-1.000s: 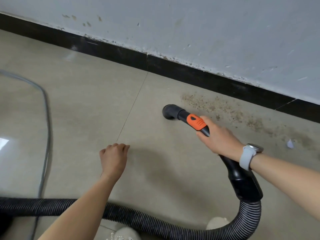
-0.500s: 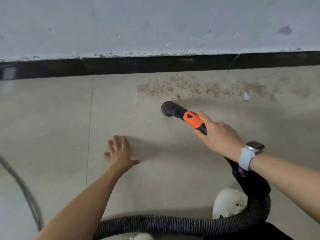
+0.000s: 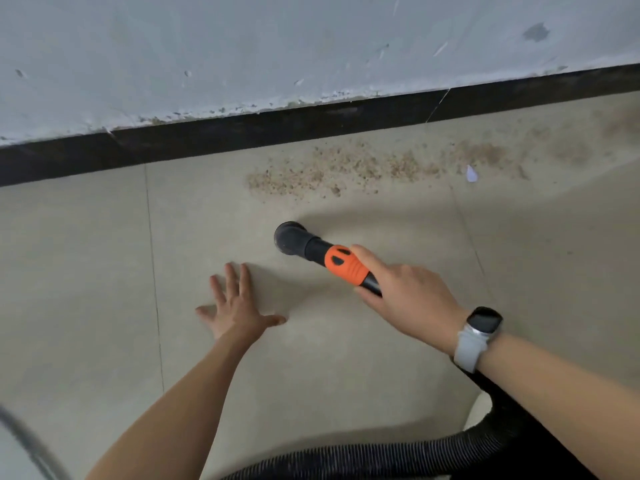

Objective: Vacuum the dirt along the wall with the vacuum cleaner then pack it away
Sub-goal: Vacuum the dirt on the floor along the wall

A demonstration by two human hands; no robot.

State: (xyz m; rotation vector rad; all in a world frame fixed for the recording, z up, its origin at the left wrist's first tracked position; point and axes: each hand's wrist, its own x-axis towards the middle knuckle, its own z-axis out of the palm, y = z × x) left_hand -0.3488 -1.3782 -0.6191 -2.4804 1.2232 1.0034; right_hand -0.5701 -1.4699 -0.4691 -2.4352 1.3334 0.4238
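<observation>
**Operator:** Fingers (image 3: 231,282) of the left hand (image 3: 239,311) are straight and spread, palm flat against the floor (image 3: 86,271), thumb pointing right. The hand holds nothing.

**Inspector:** Right hand?

**Operator:** Right hand (image 3: 408,292) is wrapped round the vacuum handle (image 3: 346,265), gripping the black tube just behind its orange sleeve. The forefinger lies along the top of the sleeve; the remaining fingers curl beneath the tube and cannot be seen in full. A smartwatch (image 3: 479,332) with a pale strap sits on that wrist.

**Inspector:** Nozzle location?

**Operator:** The round black nozzle (image 3: 289,236) is at the floor, forward and right of the left hand. Whether it touches the tile cannot be determined. It is near the dirt (image 3: 346,168) but short of it; bare tile separates the two.

**Inspector:** Dirt location?

**Operator:** A brown granular band lies on the floor just in front of the black skirting (image 3: 242,133), running rightward below the wall (image 3: 277,46). A small pale scrap (image 3: 471,173) lies within it.

**Inspector:** Hose?

**Operator:** The black ribbed hose (image 3: 381,457) runs from under the right forearm, curving along the bottom edge. A grey cable (image 3: 24,441) crosses the lower left corner, blurred.
</observation>
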